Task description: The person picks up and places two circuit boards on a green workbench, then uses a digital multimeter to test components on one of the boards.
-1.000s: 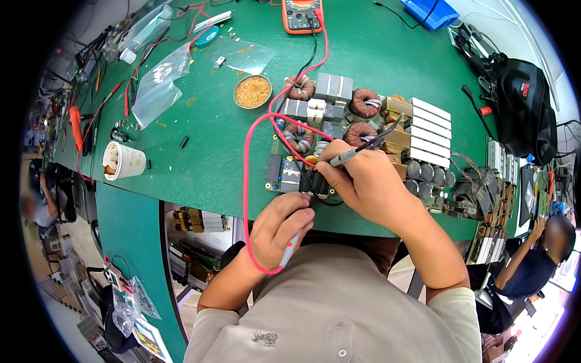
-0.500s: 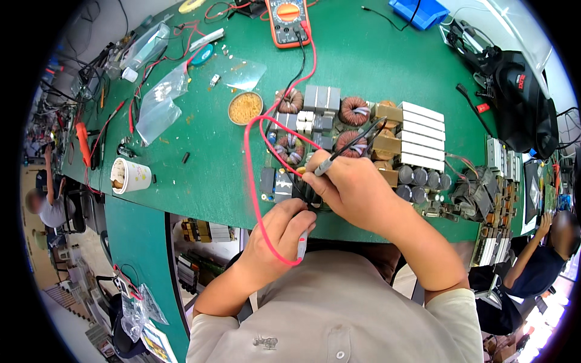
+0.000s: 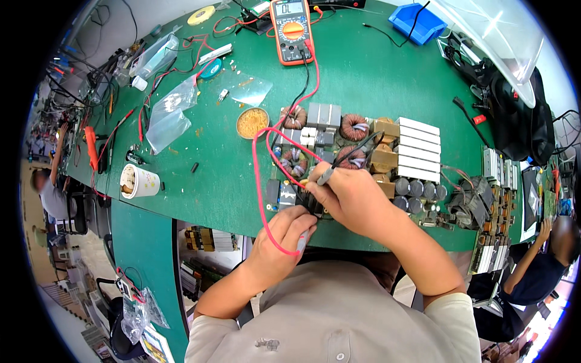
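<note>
A power circuit board with copper toroid coils, round capacitors and a white finned heat sink lies near the table's front edge. My left hand is closed around a grey test probe with the red lead, at the board's front left corner. Over that same corner, my right hand pinches another grey probe, with the black lead. My fingers hide both probe tips, so contact cannot be made out. Both leads run to an orange multimeter, its screen lit, behind the board.
A round tin of yellowish material stands left of the board, and a paper cup farther left. Plastic bags and loose leads lie beyond. At the back right are a blue bin and a black bag. Other people sit at both sides.
The view has tilted up slightly, so the multimeter's screen now shows and the table sits lower in the picture. Both hands keep nearly the same place and grip at the board.
</note>
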### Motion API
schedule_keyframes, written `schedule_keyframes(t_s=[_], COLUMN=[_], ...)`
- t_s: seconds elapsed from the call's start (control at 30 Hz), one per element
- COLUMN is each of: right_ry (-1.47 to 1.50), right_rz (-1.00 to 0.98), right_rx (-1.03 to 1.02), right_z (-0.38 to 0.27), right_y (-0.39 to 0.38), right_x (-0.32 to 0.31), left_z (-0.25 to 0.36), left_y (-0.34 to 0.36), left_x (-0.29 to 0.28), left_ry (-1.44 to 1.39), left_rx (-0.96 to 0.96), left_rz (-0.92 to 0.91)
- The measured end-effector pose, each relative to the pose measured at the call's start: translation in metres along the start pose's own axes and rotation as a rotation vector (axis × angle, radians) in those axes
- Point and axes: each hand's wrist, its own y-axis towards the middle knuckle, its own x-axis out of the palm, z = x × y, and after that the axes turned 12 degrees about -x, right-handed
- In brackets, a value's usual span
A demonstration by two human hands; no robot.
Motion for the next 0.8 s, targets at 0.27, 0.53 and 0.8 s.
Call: schedule_keyframes(t_s=[0.27, 0.53, 0.8], right_ry=[0.065, 0.150, 0.146], right_rz=[-0.003, 0.105, 0.106], right_rx=[0.017, -0.029, -0.048], right_z=[-0.001, 0.000, 0.001], right_y=[-0.003, -0.006, -0.006], right_x=[-0.006, -0.009, -0.008], left_z=[-0.013, -0.023, -0.024], left_y=[-0.011, -0.024, -0.018], left_x=[0.005, 0.011, 0.000], left_ry=[-0.061, -0.222, -0.237], left_rx=[0.034, 0.109, 0.012], left_rz=[0.014, 0.087, 0.120])
